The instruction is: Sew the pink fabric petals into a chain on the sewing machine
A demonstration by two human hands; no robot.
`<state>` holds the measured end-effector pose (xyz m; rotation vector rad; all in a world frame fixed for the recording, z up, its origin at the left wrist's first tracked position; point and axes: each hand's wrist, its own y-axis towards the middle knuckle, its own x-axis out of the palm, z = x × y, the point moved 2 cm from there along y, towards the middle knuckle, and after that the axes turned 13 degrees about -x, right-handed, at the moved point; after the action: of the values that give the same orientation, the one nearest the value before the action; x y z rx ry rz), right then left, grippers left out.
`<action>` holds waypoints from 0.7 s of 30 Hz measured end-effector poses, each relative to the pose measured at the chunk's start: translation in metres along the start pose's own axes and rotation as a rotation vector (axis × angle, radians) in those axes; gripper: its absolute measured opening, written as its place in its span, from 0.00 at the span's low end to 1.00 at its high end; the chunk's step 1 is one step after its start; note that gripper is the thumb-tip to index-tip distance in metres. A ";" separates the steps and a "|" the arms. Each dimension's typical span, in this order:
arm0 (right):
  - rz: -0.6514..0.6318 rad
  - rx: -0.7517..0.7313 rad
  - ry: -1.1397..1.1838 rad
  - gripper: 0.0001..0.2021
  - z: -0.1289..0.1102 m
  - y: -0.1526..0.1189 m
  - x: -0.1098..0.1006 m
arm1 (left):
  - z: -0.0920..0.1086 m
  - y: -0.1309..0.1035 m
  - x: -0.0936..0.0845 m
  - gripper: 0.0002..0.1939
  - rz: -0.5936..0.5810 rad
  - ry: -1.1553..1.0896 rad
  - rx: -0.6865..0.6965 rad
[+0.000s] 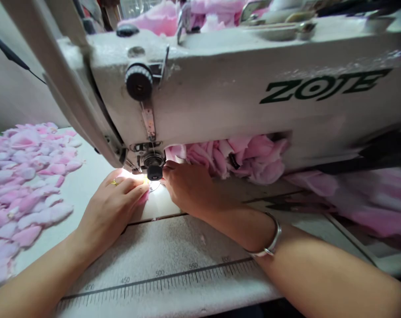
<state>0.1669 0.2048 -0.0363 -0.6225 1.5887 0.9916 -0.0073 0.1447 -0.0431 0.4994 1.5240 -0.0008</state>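
Note:
The white sewing machine spans the view, its lamp lighting the needle area. Just left of the needle, my left hand presses a small pink fabric piece with its fingers together; a ring is on one finger. On the right side of the needle is my right hand, fingers curled in beside the black knob, against pink fabric. Its fingertips are partly hidden, so what they grip is unclear. Bunched pink fabric fills the space under the machine arm, behind my right hand.
Many small pink and white fabric pieces are spread at the left of the table, which has a printed ruler along its front. More pink cloth lies at the right, near dark scissors. Pink fabric also shows behind the machine.

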 end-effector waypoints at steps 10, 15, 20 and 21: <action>-0.008 -0.090 0.006 0.06 0.004 -0.009 -0.007 | -0.011 0.002 0.004 0.05 0.073 -0.180 -0.172; 0.039 -0.174 -0.024 0.07 0.000 -0.009 -0.005 | -0.010 0.004 0.003 0.02 0.114 -0.186 -0.115; 0.056 -0.202 -0.071 0.07 -0.003 -0.006 -0.004 | -0.006 0.008 0.002 0.06 0.136 -0.127 -0.037; 0.049 -0.200 -0.069 0.07 -0.003 -0.006 -0.004 | -0.005 0.008 0.001 0.06 0.140 -0.118 -0.023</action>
<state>0.1708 0.1990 -0.0341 -0.6809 1.4607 1.2068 -0.0095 0.1534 -0.0416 0.5769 1.3699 0.0935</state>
